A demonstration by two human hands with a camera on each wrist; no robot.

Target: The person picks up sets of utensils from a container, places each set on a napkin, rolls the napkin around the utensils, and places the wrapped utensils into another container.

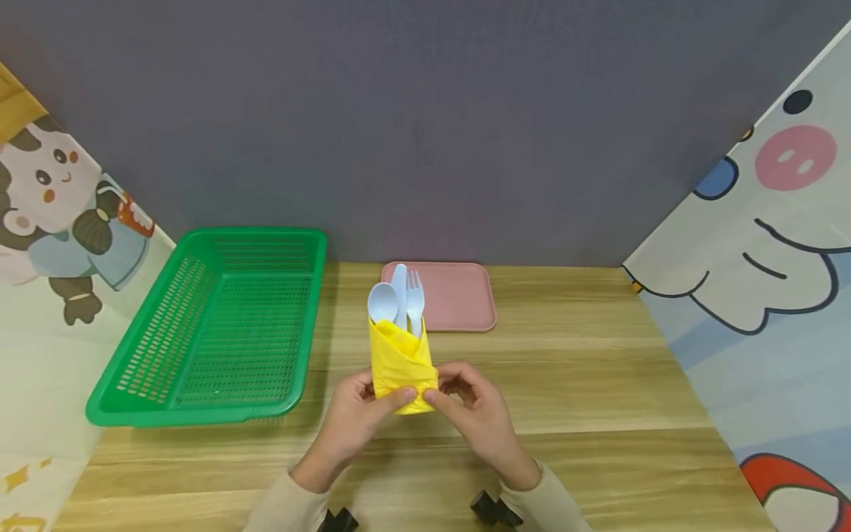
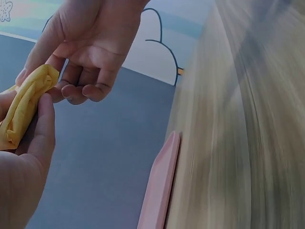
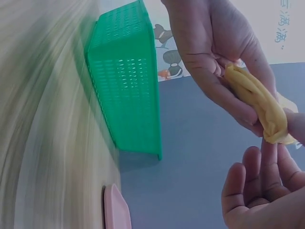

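A yellow napkin (image 1: pixel 397 362) is folded into a pouch and held up between both hands. A light blue spoon (image 1: pixel 383 303), knife (image 1: pixel 399 290) and fork (image 1: pixel 415 301) stick out of its top, their lower parts hidden inside. My left hand (image 1: pixel 354 415) pinches the pouch's lower left side, thumb across the front. At the lower right edge, my right hand (image 1: pixel 480 415) pinches it between thumb and fingers. From the left wrist view, the napkin (image 2: pixel 28 107) is seen from its bottom end, raised off the table. In the right wrist view, the right hand's other fingers (image 3: pixel 252 176) are spread loosely below the pouch.
A green plastic basket (image 1: pixel 302 347) with slotted sides stands on the left of the wooden table (image 1: pixel 585 369). Behind the cutlery, a pink tray (image 1: pixel 459 295) lies against the grey back panel (image 1: pixel 425 133). Cartoon-printed walls border both sides.
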